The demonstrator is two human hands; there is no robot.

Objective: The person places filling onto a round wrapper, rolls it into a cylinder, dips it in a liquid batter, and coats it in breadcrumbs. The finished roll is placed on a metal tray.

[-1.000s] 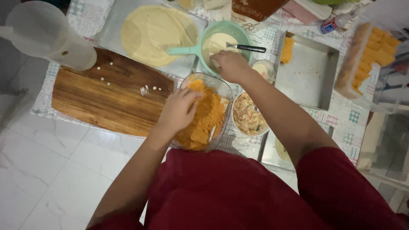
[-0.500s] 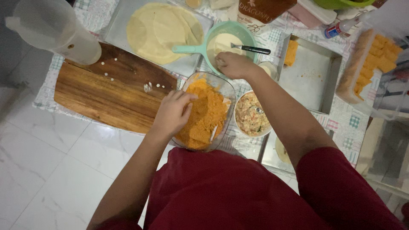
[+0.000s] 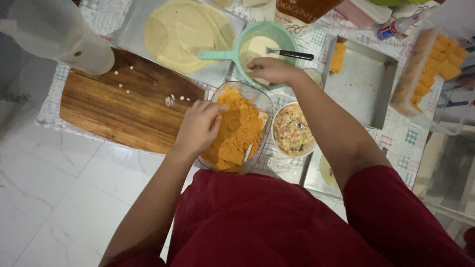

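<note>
Breadcrumbs (image 3: pixel 237 131), orange and loose, fill the clear glass dish (image 3: pixel 263 99) in front of me, in the middle of the tabletop (image 3: pixel 396 138). My left hand (image 3: pixel 198 128) rests over its left rim, fingers curled down into the crumbs; what they pinch, if anything, I cannot tell. My right hand (image 3: pixel 269 69) hangs over the near edge of the mint-green bowl of pale batter (image 3: pixel 257 47), fingers bunched downward (a fork (image 3: pixel 287 53) lies across that bowl). I judge it best to keep one hand for wet and one for dry.

Left to right: a wooden board (image 3: pixel 114 106) flecked with white bits, a thin pale wrapper (image 3: pixel 185 32) on a tray, the small bowl of filling (image 3: pixel 293 129), a metal pan (image 3: pixel 363 81) with one coated piece. A checked cloth covers the tabletop; white tiled floor (image 3: pixel 54 198) lies to my left.
</note>
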